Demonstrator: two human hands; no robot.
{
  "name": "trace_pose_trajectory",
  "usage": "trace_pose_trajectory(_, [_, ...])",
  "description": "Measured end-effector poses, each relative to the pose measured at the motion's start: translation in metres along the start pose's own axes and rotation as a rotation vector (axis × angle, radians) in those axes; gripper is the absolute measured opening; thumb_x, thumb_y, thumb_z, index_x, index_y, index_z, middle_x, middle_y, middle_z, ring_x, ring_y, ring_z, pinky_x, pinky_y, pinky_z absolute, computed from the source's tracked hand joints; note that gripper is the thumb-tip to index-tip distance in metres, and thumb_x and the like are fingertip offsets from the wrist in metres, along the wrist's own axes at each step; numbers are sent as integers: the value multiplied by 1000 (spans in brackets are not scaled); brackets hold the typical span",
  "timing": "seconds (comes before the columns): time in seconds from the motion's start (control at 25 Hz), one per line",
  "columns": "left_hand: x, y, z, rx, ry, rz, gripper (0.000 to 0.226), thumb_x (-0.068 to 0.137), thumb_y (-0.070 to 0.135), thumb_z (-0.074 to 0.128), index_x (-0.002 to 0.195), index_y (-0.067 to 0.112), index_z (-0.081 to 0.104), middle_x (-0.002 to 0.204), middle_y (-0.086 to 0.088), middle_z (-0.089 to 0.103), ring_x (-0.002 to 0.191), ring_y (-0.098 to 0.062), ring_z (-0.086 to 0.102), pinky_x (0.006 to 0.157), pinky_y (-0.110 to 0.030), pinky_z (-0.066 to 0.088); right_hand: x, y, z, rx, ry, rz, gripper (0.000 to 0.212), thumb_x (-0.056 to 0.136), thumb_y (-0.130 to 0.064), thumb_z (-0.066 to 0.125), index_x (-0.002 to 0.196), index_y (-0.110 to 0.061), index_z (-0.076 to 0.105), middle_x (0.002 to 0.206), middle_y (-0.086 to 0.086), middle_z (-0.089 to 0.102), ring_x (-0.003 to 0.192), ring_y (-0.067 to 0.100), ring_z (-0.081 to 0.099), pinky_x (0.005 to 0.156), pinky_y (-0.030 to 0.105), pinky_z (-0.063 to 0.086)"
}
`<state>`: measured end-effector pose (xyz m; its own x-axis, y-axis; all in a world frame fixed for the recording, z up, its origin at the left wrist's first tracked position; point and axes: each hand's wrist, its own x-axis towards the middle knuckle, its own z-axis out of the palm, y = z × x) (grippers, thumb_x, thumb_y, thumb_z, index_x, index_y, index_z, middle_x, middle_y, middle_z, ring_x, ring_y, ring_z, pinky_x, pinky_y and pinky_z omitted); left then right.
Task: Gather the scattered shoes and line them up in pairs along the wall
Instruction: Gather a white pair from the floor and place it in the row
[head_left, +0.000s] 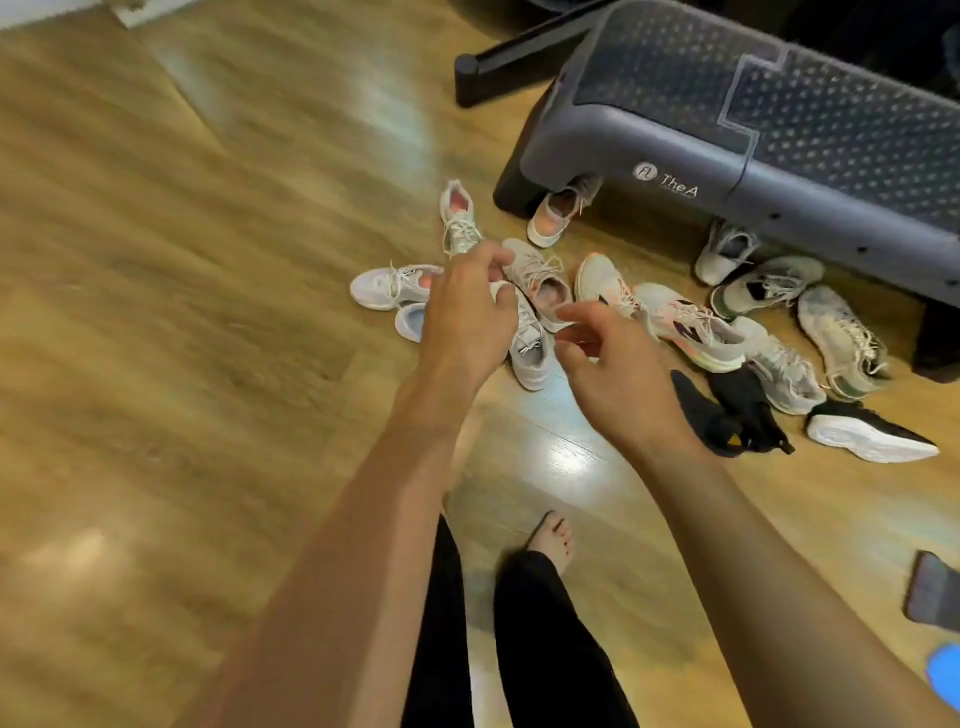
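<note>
Progress, judged from the head camera, the only view I have, is close to nothing. The shoes (691, 327) lie in a jumble on the wooden floor (208, 260), beside and partly under a grey step platform (779, 130). Their toes point every way, and I can see no pair set side by side. A white sneaker (389, 286) and a pink-lined sneaker (454, 213) mark the left edge of the heap. A beige shoe (537, 278) and a grey shoe (530, 353) sit in its middle, a peach shoe (553, 215) pokes out from under the platform, and a black shoe (872, 434) with a white sole lies at the far right. The left hand (467, 317) hangs over the beige and grey shoes, with the right hand (608, 364) just beside it. Both have fingers loosely curled and hold nothing that I can make out; whether the left fingertips touch a shoe I cannot tell. A pale strip (140, 13) in the top left corner may be the foot of a wall, well apart from the heap, and I see no shoes along it. I reckon the whole job is left to do: pick up, match, carry over, line up.
</note>
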<state>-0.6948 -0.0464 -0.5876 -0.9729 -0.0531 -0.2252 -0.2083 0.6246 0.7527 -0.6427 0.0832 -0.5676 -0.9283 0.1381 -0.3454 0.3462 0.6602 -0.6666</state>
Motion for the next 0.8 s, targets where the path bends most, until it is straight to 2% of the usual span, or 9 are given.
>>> trace_pose_trajectory(0.24, [89,-146,178,-57,-85,16,27,88,5,49,107,19,62,106,-7,64,99,-23,60,83,-33,48,125,144,154,-30,18,-3,31,88,-14,51,117,-19,63,102,2,71,98,24,63,85,41,50])
trace_pose_trajectory(0.32, [113,-188,224,-13,-125,-33,28,89,5,47,106,17,64,109,-9,66,102,-25,60,79,-27,41,165,184,192,-160,35,-21,35,88,-16,51,120,-24,60,102,7,71,98,30,62,79,38,50])
trace_pose_trajectory(0.4, [141,-227,271,56,-230,-119,30,90,11,47,117,14,60,121,-13,61,110,-30,57,82,-30,40,205,228,228,-337,25,-34,42,86,-16,52,127,-26,55,109,10,69,102,34,61,74,34,46])
trace_pose_trajectory(0.48, [171,-261,305,155,-351,-191,47,93,25,49,138,15,39,142,-15,40,119,-36,49,92,-38,41,246,264,253,-471,-3,-39,41,85,-19,57,126,-20,54,114,11,65,106,34,58,79,35,48])
trace_pose_trajectory(0.56, [190,-282,329,307,-525,-178,76,89,32,57,150,17,13,156,-18,5,125,-41,42,96,-43,46,284,295,263,-666,1,-34,41,82,-18,60,122,-15,51,118,12,61,109,33,55,86,41,49])
trace_pose_trajectory(0.64, [205,-291,346,486,-623,-113,97,86,25,63,151,19,-8,152,-23,-29,131,-44,36,98,-44,47,316,312,259,-755,79,-42,41,85,-12,55,125,-14,47,122,12,58,111,33,53,88,41,47])
trace_pose_trajectory(0.68, [210,-294,351,527,-619,-101,97,86,16,63,151,19,-10,148,-26,-34,133,-45,35,99,-41,45,326,315,257,-767,99,-70,44,86,-10,52,129,-15,43,127,11,56,114,33,49,88,42,45])
trace_pose_trajectory(0.72, [215,-296,353,529,-582,-99,94,85,10,61,151,19,-5,148,-28,-32,132,-45,36,98,-41,43,336,317,257,-777,118,-91,48,88,-11,51,134,-16,38,131,9,54,116,34,46,86,42,44])
trace_pose_trajectory(0.8, [227,-299,352,439,-466,-50,82,84,9,61,148,22,13,155,-26,-8,127,-42,42,97,-41,41,352,319,255,-794,119,-53,49,91,-13,51,136,-17,34,132,9,54,118,34,46,77,42,42])
